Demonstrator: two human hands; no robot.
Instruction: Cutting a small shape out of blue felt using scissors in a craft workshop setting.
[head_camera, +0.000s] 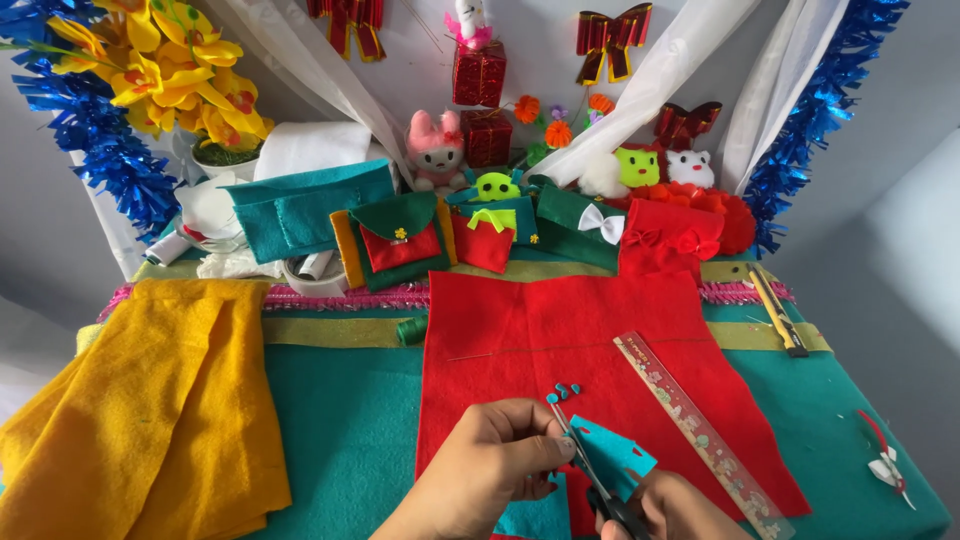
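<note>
Work in hand: small shapes are being snipped from a teal felt piece (612, 455) with scissors (585, 460).
Left hand (500, 465): fingers pinched together on the near edge of the teal felt piece, holding it up off the red felt sheet (560, 340).
Right hand (675, 510): wrapped around the scissors' handles at the bottom edge of the view; the blades are nearly together at the felt's edge.
Offcuts: tiny teal scraps (566, 390) lie on the red sheet just beyond the blades.
Nearby: a patterned ruler (700, 430) lies slantwise to the right; yellow felt (150, 410) is well apart on the left.
Doing it well, as I judge: keep the felt taut close to the blades, take short snips, and turn the felt rather than the scissors.
</note>
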